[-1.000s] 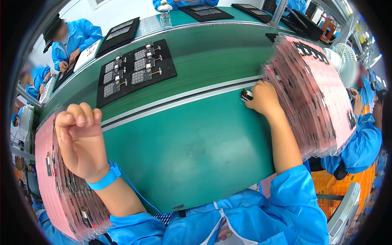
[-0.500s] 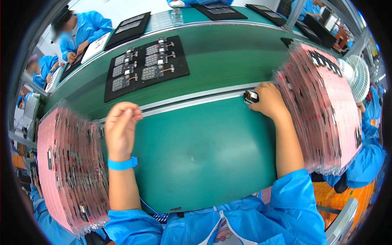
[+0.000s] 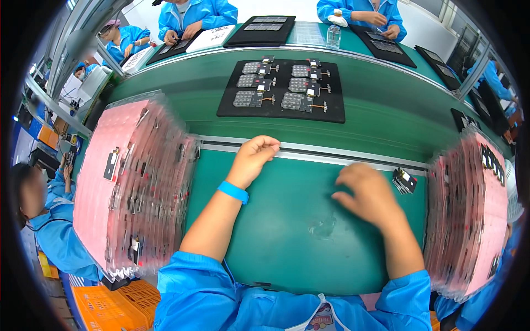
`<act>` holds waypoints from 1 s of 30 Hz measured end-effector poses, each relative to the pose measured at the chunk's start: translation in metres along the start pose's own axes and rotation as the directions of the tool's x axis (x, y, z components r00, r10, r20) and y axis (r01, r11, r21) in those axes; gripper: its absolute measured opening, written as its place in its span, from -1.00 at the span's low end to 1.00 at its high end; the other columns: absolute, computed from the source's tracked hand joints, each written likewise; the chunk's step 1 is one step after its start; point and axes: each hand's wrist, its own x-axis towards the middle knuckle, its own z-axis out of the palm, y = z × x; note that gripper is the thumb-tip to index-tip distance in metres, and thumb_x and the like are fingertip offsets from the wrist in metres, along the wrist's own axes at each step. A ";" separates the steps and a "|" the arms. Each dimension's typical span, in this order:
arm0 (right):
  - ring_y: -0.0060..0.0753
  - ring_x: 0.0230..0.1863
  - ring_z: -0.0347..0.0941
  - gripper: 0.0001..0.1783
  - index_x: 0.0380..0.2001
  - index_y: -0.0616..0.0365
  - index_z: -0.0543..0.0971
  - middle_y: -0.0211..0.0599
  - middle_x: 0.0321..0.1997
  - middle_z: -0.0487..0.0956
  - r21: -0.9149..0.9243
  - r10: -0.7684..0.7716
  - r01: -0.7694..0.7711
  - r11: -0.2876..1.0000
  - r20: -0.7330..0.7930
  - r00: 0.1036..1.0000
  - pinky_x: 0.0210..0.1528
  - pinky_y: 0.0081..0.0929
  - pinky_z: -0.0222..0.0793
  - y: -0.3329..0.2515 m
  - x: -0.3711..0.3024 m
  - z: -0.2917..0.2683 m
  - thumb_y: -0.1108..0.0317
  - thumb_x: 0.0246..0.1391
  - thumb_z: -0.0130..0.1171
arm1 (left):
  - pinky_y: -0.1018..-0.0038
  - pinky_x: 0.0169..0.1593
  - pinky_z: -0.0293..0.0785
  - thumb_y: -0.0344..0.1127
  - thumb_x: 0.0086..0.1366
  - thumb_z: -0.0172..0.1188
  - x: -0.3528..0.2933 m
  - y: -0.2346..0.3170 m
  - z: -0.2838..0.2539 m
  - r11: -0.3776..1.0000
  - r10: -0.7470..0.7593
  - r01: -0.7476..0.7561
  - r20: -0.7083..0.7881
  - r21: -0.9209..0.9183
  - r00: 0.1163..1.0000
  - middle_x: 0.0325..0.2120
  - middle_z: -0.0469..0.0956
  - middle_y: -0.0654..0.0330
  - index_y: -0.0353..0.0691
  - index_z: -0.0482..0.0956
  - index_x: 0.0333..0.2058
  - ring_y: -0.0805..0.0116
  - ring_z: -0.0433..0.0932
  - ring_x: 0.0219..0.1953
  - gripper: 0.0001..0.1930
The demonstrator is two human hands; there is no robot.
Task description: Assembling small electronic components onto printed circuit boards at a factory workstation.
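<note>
My left hand, with a blue wristband, is over the far edge of the green mat. Its thumb and fingertips press together; anything between them is too small or hidden to make out. My right hand is above the mat's right half, blurred, with thumb and fingers apart and nothing seen in them. To its right lies a small pile of black-and-white electronic parts, apart from the hand. Beyond the rail, a black foam board on the green conveyor belt carries several small circuit assemblies.
Tall stacks of pink and clear plastic trays flank the mat, one on the left and one on the right. A metal rail runs along the mat's far edge. Across the belt stand a glass jar and co-workers in blue.
My right hand has left the pile of parts, moved leftward and spread its fingers. My left hand has come in over the mat's far edge, fingertips together. The view has turned left.
</note>
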 end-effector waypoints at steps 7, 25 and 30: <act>-0.22 -0.09 0.40 -0.77 -0.36 0.03 0.52 -0.36 -0.19 0.48 0.123 -0.182 0.180 0.976 0.005 0.983 -0.09 -0.25 0.31 -0.012 -0.003 0.063 0.34 -0.18 0.29 | 0.61 -0.21 0.38 -0.37 0.28 0.15 0.005 0.002 -0.001 0.998 0.000 -0.001 0.023 0.067 1.000 -0.34 0.56 0.31 -0.30 0.55 -0.19 0.58 0.46 -0.31 -0.83; -0.17 -0.20 0.46 -0.87 -0.44 0.12 0.55 -0.31 -0.32 0.54 0.207 -0.097 0.135 0.969 -0.184 0.978 -0.13 -0.27 0.38 0.023 0.008 0.055 0.47 -0.16 0.26 | 0.54 -0.13 0.44 -0.36 0.34 0.05 0.003 -0.003 -0.040 0.929 -0.025 0.024 0.003 -0.368 1.000 -0.29 0.54 0.21 -0.31 0.51 -0.14 0.46 0.49 -0.25 -0.81; -0.15 -0.24 0.48 -0.88 -0.45 0.16 0.55 -0.26 -0.35 0.55 0.245 0.087 -0.010 0.969 -0.304 0.949 -0.20 -0.31 0.41 0.028 0.009 0.055 0.51 -0.15 0.26 | 0.51 -0.12 0.47 -0.36 0.35 0.04 0.007 -0.008 -0.052 0.855 -0.025 0.011 -0.019 -0.519 1.000 -0.25 0.54 0.17 -0.31 0.49 -0.12 0.42 0.50 -0.23 -0.80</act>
